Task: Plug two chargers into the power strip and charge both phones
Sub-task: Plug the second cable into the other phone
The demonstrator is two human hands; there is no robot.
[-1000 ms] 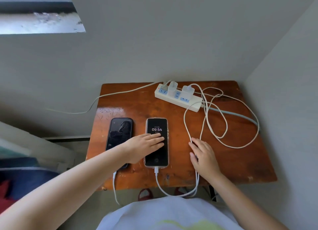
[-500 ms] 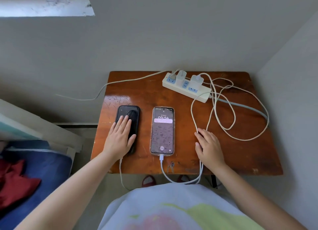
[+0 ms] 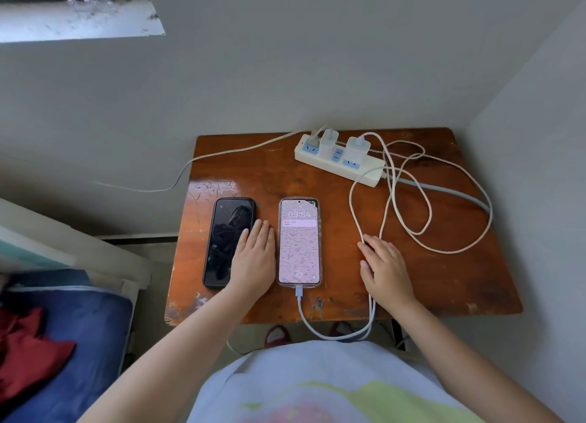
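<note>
Two phones lie side by side on the wooden table (image 3: 444, 283). The black phone (image 3: 225, 239) on the left has a dark screen. The right phone (image 3: 298, 242) is lit, shows 09:54, and has a white cable (image 3: 304, 315) plugged into its bottom end. My left hand (image 3: 255, 261) lies flat between the phones, its fingers straight, overlapping the black phone's right edge. My right hand (image 3: 385, 269) rests on the table over the cables, fingers loosely bent. A white power strip (image 3: 367, 172) at the back holds two white chargers (image 3: 328, 143).
Loose loops of white cable (image 3: 421, 197) cover the right half of the table. A grey cord (image 3: 444, 189) runs off the strip to the right. Walls close in behind and at right. A bed with blue bedding (image 3: 79, 334) and red cloth stands at left.
My left hand has slid right, off the black phone's screen to the gap between the phones. The right phone's screen stays lit. My right hand has stayed on the cables.
</note>
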